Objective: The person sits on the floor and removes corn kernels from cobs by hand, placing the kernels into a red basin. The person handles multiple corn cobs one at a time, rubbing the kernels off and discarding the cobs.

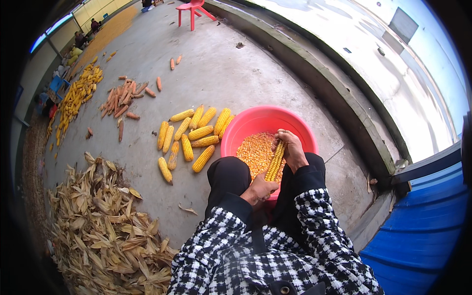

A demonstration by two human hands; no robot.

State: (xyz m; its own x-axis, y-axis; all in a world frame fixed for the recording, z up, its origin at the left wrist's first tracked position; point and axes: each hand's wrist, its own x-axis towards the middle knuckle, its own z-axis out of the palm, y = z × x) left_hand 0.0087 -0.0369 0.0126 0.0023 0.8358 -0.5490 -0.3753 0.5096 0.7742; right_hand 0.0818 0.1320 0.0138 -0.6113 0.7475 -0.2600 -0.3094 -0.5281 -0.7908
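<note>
Over a pink plastic basin (239, 125) between my knees, both hands hold one ear of dried yellow corn (275, 162). My left hand (261, 188) grips its lower end. The fingers of my right hand (290, 145) are curled around its upper end. Most kernels still show on the side facing me; the far side is hidden. Loose corn kernels (254, 151) cover the bottom of the basin. Left of the basin, several whole ears of corn (201, 132) lie on the concrete floor.
Dry corn husks (107, 228) are heaped at the lower left. Stripped cobs (121, 97) lie beyond, near a pile of yellow ears (79, 88). A red plastic chair (192, 9) stands far ahead. A concrete curb (332, 92) runs along the right. People sit at the far left.
</note>
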